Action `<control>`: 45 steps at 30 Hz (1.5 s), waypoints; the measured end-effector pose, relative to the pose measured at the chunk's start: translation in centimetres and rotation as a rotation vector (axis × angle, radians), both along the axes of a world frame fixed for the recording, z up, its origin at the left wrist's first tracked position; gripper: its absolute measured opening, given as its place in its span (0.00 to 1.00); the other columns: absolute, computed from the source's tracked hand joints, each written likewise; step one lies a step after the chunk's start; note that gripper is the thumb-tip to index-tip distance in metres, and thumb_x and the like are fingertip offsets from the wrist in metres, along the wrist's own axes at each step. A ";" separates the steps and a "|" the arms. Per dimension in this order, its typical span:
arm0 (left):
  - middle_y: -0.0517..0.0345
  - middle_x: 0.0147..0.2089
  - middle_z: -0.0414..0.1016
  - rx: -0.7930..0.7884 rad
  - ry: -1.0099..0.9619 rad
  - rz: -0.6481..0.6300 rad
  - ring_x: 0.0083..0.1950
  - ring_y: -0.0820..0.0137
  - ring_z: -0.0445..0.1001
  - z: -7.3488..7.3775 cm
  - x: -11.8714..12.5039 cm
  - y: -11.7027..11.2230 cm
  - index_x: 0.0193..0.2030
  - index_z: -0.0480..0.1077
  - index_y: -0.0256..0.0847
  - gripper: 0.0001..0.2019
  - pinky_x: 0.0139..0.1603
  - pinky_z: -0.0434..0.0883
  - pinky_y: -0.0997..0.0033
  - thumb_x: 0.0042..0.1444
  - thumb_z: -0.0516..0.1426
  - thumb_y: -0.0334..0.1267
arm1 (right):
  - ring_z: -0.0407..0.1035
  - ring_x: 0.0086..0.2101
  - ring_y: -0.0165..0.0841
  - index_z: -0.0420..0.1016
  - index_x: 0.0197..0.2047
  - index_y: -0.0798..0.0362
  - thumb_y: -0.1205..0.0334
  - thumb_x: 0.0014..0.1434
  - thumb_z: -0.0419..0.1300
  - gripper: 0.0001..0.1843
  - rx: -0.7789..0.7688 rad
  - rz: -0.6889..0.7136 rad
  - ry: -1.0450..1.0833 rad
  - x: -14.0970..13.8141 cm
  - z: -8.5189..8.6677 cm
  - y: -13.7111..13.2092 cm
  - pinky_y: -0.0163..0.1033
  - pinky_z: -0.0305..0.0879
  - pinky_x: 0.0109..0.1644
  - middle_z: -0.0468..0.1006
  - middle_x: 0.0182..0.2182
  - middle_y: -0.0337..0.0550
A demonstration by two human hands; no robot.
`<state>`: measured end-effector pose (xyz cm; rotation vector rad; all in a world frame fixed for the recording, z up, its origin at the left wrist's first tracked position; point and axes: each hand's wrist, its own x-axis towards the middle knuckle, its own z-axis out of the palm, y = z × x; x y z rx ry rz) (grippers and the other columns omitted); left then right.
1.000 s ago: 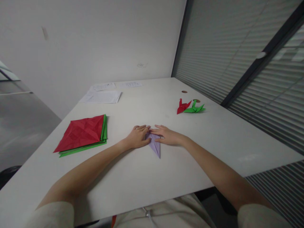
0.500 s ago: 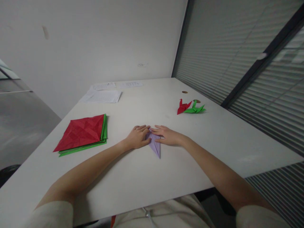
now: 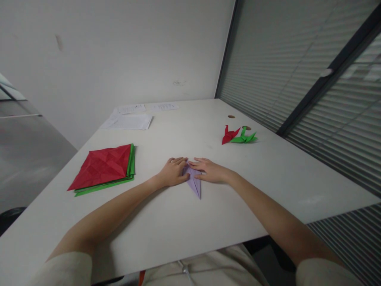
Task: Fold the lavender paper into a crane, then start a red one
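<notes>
A folded sheet of lilac origami paper (image 3: pixel 195 186) lies on the table in front of me, a long kite-like shape with its sharp point towards me and a crease or slit down its middle. My left hand (image 3: pixel 174 172) grips its left upper edge, fingers bent together near the top and thumb on the paper. From the other side, my right hand (image 3: pixel 210 170) lies over the right upper edge, its fingers spread, with the fingertips and thumb touching the paper. The fingertips of both hands nearly meet at the top, covering that end of the fold.
On the left rests a stack of red and green paper (image 3: pixel 104 167). A red paper crane (image 3: pixel 229 135) and a green paper crane (image 3: pixel 244 138) stand at the right, near two round holes. Printed sheets (image 3: pixel 131 121) lie at the back. A blind-covered glass partition (image 3: pixel 268 67) borders the right side.
Both hands and the lilac paper stay in nearly the same place. Only a slight shift of the camera view shows.
</notes>
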<state>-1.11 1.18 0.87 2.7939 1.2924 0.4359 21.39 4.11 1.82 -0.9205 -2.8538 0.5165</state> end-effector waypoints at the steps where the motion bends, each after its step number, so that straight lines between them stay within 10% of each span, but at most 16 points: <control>1: 0.45 0.65 0.62 0.007 -0.010 -0.002 0.66 0.59 0.60 -0.1 0.0 0.0 0.55 0.66 0.39 0.21 0.64 0.58 0.53 0.58 0.52 0.47 | 0.46 0.65 0.45 0.57 0.66 0.52 0.48 0.62 0.54 0.33 0.003 0.001 0.005 0.0 0.0 0.0 0.54 0.47 0.67 0.58 0.65 0.47; 17: 0.40 0.70 0.48 -0.034 0.042 -0.078 0.72 0.61 0.47 -1.3 -0.2 1.3 0.69 0.45 0.31 0.30 0.70 0.47 0.53 0.65 0.42 0.45 | 0.38 0.67 0.47 0.54 0.68 0.52 0.52 0.66 0.45 0.29 0.168 -0.036 -0.007 -0.4 -1.2 0.6 0.60 0.38 0.67 0.58 0.65 0.44; 37: 0.34 0.70 0.46 -0.063 0.110 0.013 0.72 0.53 0.45 -1.2 0.1 1.4 0.69 0.44 0.27 0.45 0.68 0.48 0.52 0.58 0.42 0.65 | 0.36 0.67 0.49 0.43 0.71 0.50 0.51 0.68 0.36 0.31 0.187 -0.059 -0.120 -0.9 -2.6 1.1 0.63 0.39 0.67 0.45 0.69 0.42; 45: 0.36 0.71 0.43 -0.010 0.036 -0.056 0.72 0.53 0.42 0.0 2.1 0.8 0.70 0.38 0.31 0.47 0.69 0.46 0.51 0.57 0.42 0.66 | 0.39 0.66 0.53 0.65 0.62 0.52 0.58 0.65 0.46 0.23 0.288 0.024 -0.220 -0.9 -2.7 1.1 0.68 0.40 0.64 0.56 0.66 0.54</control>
